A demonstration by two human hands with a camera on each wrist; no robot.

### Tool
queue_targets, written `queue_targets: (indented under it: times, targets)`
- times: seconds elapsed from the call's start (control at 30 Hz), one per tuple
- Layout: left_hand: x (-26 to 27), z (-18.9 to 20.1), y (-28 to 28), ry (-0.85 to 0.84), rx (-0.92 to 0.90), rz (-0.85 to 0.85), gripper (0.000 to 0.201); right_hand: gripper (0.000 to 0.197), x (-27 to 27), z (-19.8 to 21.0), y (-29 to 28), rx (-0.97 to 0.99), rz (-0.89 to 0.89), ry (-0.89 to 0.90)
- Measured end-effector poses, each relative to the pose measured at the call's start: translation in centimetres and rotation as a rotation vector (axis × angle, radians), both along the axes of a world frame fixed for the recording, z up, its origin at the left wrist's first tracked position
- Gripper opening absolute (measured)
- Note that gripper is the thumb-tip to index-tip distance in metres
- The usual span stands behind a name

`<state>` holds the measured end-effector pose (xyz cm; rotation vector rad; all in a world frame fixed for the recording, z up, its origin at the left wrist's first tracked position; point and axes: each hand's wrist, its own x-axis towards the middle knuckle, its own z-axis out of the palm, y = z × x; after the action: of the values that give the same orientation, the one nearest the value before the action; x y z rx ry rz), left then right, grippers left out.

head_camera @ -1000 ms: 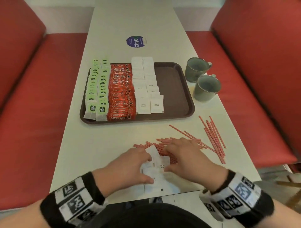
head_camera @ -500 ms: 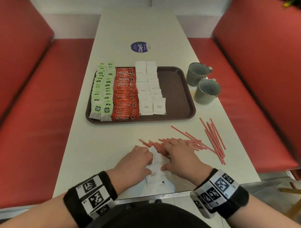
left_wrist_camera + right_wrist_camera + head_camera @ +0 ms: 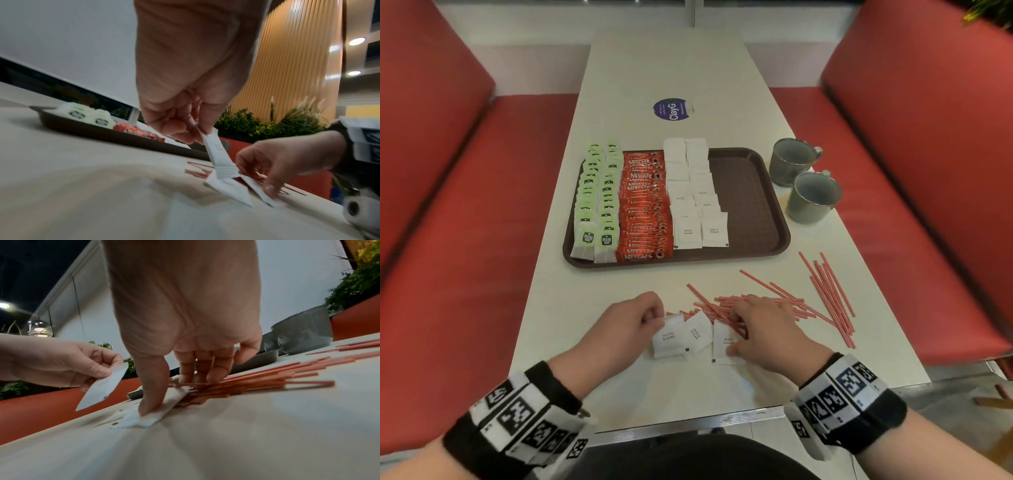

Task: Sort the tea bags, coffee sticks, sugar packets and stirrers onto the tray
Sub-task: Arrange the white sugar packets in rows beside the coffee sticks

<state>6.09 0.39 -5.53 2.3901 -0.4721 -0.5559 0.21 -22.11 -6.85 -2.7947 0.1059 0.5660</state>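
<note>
Sugar packets now fanned apart — white, flat.

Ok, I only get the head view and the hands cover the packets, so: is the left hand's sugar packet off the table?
Observer: Yes. In the right wrist view the left hand pinches one sugar packet by an end, and it hangs tilted above the table.
Operator: And the right hand?
Observer: Its thumb presses another packet flat on the table, and its fingers rest on the stirrers.
</note>
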Motion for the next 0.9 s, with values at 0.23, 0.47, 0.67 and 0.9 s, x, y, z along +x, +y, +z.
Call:
queue_targets:
  times: [0.23, 0.47, 0.67, 0.9]
  targets:
    - [1.8, 2.0, 1.5, -0.072, -0.127, 0.149, 0.018, 0.028, 0.7, 0.1, -1.2, 0.193, -0.134, 0.044]
    - [2.0, 1.7, 1.9, -0.066, -0.145, 0.157, 0.017, 0.008, 0.4, 1.1, -1.6, -0.029, -0.082, -0.153]
    - [1.8, 1.1, 1.8, -0.036, -0.151, 0.163, 0.017, 0.058, -0.6, 1.3, 0.6, -0.231, 0.074, 0.019]
    - [1.8, 1.0, 1.8, -0.040, -0.157, 0.169, 0.017, 0.058, -0.2, 1.0, 0.9, -0.181, -0.010, 0.092]
